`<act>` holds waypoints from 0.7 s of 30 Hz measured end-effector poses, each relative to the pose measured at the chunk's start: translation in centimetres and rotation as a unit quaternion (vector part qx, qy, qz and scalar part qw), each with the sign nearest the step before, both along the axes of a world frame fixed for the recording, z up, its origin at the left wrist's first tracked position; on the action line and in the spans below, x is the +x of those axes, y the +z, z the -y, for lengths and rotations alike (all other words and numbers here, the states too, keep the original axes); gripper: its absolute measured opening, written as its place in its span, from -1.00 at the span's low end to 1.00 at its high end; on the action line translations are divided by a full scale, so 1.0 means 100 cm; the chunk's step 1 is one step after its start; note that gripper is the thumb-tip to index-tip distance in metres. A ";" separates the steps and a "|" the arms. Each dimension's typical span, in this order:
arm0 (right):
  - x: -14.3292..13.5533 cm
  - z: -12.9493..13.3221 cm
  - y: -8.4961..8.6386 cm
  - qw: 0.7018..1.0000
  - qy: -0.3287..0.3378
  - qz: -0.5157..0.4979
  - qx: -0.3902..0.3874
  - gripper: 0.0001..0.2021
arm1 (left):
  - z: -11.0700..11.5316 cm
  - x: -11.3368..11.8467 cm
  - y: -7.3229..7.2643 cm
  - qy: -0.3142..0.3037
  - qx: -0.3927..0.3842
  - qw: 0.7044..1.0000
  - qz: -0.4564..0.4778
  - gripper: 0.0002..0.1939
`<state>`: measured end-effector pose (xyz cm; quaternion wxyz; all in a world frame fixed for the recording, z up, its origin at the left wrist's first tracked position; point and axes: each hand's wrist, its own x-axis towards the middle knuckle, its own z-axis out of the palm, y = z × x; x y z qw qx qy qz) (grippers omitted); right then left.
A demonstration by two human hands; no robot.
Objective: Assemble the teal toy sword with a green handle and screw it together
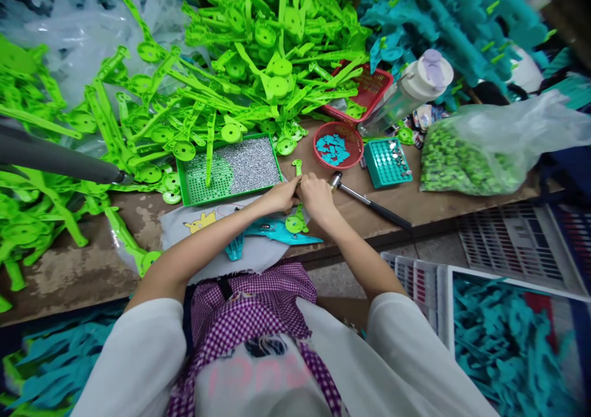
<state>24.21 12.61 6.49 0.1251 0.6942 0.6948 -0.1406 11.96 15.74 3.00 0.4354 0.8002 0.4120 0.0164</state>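
Checked apron (258,324) worn over white shirt (138,349), both seen closest to the lens. Cloth (173,229) with a yellow figure spread along the front of the brown bench (69,275); blue part (289,233) laid flat on it. Green part (294,223) held at mid-length by left hand (284,197) and right hand (317,196), set side by side. Grip of both: pinched on the green part, fingertips mostly hidden. Its disc end is seen above the blue part; whether the two are touching cannot be told. Its other end is pointed away from the body.

Hammer (376,209) laid just right of the right hand, its head turned toward it. Green tray (192,177) placed beyond the left hand, its right half covered with pins (253,164). Red basket (318,150), filled with blue pieces (333,150), noted beside teal box (390,180). Bottle (425,78) stood behind them. Bag (466,164) of green pieces placed farther right. Green heap (277,35) piled at the back.
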 end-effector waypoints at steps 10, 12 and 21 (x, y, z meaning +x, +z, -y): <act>-0.004 0.002 -0.006 0.999 -0.029 0.008 0.021 -0.65 | 0.001 -0.001 -0.005 0.008 0.001 1.000 0.028 -0.22; -0.005 0.002 -0.006 0.999 -0.035 0.006 0.025 -0.65 | 0.000 -0.001 -0.007 0.016 0.003 0.999 0.034 -0.22; 0.032 0.001 -0.033 0.966 -0.064 -0.216 0.125 -0.78 | 0.001 -0.002 -0.011 0.022 -0.020 0.999 0.045 -0.24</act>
